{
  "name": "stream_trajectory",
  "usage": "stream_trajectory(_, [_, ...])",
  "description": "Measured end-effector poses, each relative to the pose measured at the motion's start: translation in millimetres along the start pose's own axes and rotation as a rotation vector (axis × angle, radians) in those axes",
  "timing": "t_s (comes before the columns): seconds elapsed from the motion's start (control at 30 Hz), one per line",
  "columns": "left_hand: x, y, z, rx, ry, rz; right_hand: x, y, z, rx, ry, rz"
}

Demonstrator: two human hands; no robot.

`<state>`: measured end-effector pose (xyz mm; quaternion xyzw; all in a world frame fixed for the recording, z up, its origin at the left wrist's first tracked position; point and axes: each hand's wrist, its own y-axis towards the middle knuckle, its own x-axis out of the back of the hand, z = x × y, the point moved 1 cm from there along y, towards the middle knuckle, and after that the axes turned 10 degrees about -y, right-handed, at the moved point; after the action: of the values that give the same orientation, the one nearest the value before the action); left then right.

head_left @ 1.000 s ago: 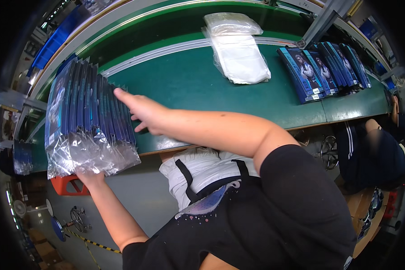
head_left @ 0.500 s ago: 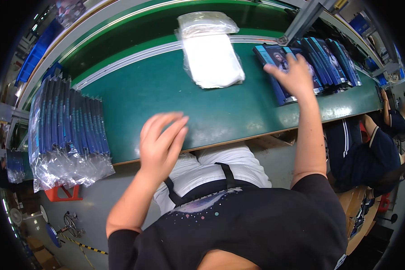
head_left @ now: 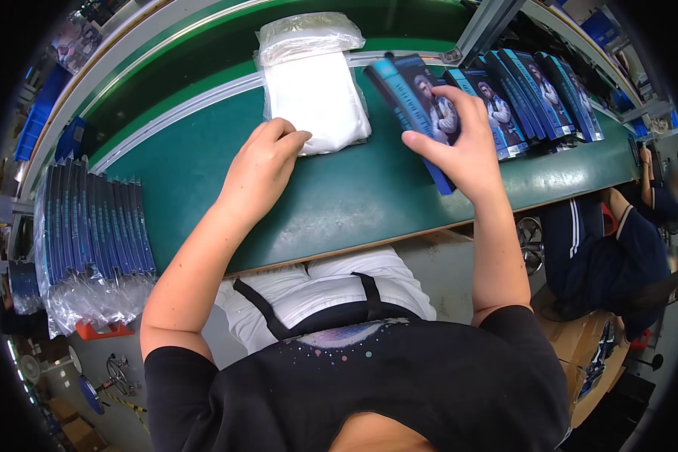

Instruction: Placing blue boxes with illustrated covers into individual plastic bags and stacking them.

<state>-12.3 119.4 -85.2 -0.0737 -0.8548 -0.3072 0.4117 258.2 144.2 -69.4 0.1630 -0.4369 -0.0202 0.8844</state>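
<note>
My right hand (head_left: 463,147) grips a slim dark-blue box (head_left: 422,105) with a figure printed on its front, tilted above the green table. The thumb is on its near side and the fingers reach over the front. My left hand (head_left: 262,167) touches the near left corner of a stack of clear plastic bags (head_left: 316,98) with a white surface. Its fingers are drawn together there; what they pinch, if anything, is hidden. More blue boxes (head_left: 542,94) lean in a row right of the held one.
Bagged blue boxes (head_left: 90,226) stand in a row at the table's left end. The green table (head_left: 316,203) has a near edge just before my lap. A metal post (head_left: 490,34) rises behind the right row. Another person (head_left: 610,248) sits at the right.
My right hand has lifted a blue box from the row and brought it left. My left hand has moved forward to the bag stack, its fingers closing at the corner.
</note>
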Motion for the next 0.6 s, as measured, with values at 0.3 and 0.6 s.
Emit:
stream_trajectory(0.3, [3, -4, 10, 0.072, -0.128, -0.071, -30, -41, 16, -0.373, 1.565, 0.603])
stream_trajectory(0.6, [17, -8, 20, 0.226, -0.362, -0.113, -70, -21, 56, -0.371, 1.494, 0.801])
